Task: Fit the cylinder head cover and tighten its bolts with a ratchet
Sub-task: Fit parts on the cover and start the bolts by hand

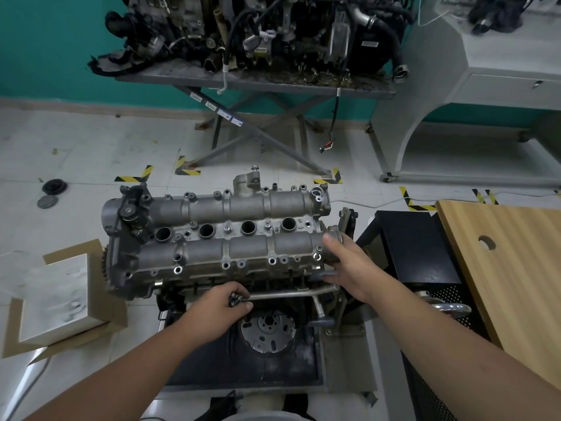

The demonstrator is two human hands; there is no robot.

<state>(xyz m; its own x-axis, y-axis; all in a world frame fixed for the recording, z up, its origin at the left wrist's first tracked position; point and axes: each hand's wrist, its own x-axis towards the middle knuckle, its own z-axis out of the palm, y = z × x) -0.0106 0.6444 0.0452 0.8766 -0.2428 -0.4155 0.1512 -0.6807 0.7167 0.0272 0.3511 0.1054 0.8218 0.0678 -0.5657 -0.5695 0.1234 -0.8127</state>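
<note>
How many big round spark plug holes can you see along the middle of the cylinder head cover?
4, in a row down the cylinder head cover: at and. None looks hidden.

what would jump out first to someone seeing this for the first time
The grey cylinder head cover in the middle of the view, sitting on the engine with four round holes along its centre. The right hand rests on its right end, while the left hand holds a cluster of small bolts just below its near edge. Beyond it, a second, dirtier engine sits on a folding stand against the teal wall.
</note>
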